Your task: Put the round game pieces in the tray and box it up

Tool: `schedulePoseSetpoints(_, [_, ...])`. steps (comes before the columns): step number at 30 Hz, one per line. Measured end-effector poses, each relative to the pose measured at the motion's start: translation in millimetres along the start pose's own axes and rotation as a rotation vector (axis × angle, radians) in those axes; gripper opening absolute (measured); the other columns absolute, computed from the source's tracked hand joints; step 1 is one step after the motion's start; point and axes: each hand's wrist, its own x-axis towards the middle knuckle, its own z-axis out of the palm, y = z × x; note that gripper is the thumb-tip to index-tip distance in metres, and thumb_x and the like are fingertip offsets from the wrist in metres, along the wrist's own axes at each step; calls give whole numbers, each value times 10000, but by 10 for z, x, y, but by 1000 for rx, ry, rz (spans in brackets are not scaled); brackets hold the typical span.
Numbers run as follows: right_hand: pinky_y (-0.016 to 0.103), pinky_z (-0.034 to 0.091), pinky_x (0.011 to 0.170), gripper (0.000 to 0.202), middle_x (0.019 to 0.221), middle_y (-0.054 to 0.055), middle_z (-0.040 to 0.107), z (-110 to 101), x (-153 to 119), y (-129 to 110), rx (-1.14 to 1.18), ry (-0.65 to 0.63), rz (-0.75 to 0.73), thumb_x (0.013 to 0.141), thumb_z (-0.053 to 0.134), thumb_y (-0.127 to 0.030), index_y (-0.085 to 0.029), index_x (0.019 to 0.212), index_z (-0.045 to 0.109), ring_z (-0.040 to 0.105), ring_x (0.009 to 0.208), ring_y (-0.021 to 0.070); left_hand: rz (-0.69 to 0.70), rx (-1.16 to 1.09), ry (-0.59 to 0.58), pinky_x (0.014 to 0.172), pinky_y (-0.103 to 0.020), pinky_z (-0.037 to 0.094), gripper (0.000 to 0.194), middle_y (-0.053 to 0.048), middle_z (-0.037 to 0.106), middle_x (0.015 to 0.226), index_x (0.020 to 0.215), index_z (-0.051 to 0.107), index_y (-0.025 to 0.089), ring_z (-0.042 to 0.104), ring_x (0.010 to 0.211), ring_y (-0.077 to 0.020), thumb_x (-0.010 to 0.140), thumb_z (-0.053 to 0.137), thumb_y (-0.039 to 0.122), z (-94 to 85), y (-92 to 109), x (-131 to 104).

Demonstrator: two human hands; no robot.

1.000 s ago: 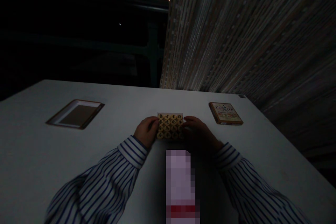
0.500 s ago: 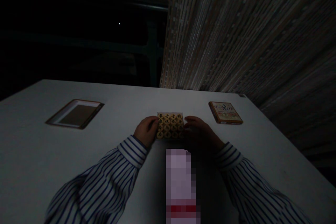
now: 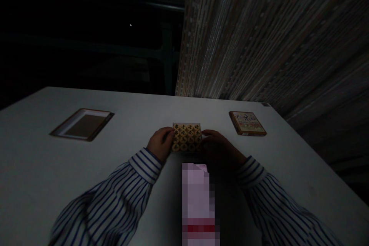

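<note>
My left hand (image 3: 159,143) is curled at the left edge of a squarish set of yellow, round pieces (image 3: 183,139) with dark characters on their faces. Its thumb and forefinger touch that edge, but I cannot tell whether they grip it. My right hand (image 3: 217,144) is loosely bent at the opposite edge, its fingers pointing inward over deep shadow; whether they press on anything I cannot tell. The set lies between my two hands, its pieces in rows of four, with a pale rim along the side farthest from me.

Ahead and well to the left of my left hand is a shallow, pale-walled open box with a brown rim (image 3: 86,126). To the right of my right hand and a little beyond it lies a flat brown box with a pale, printed top (image 3: 249,123). All of these are on a white table (image 3: 29,169). Nearer to me than either hand, between my blue-striped white sleeves (image 3: 115,196), is a pixelated pink shape with a red band (image 3: 197,196).
</note>
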Motion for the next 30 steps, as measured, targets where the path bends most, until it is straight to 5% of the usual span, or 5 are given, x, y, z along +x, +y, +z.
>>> schedulePoseSetpoints(12, [397, 470, 825, 211, 1168, 115, 519, -15, 10, -34, -11, 22, -10, 719, 619, -301, -202, 905, 615, 540, 1020, 230, 47, -6, -2, 845, -357, 459, 291, -67, 638, 961, 942, 612, 181, 579, 932, -195, 804, 437, 368, 19, -71, 7])
schedulePoseSetpoints(20, [388, 459, 839, 199, 1173, 115, 518, 116, 57, -134, -114, 194, -109, 729, 614, -269, -202, 915, 597, 519, 1049, 224, 296, 103, -9, 902, -417, 430, 241, -102, 563, 1094, 920, 644, 186, 518, 1044, -231, 731, 571, 318, -94, 10, -89])
schedulePoseSetpoints(30, [422, 464, 818, 273, 1176, 129, 516, 174, 72, -236, -191, 257, -160, 720, 620, -304, -202, 967, 566, 526, 1032, 245, 517, 177, -51, 923, -469, 393, 324, -99, 453, 1227, 980, 622, 207, 416, 1134, -263, 658, 636, 226, -81, -38, -125])
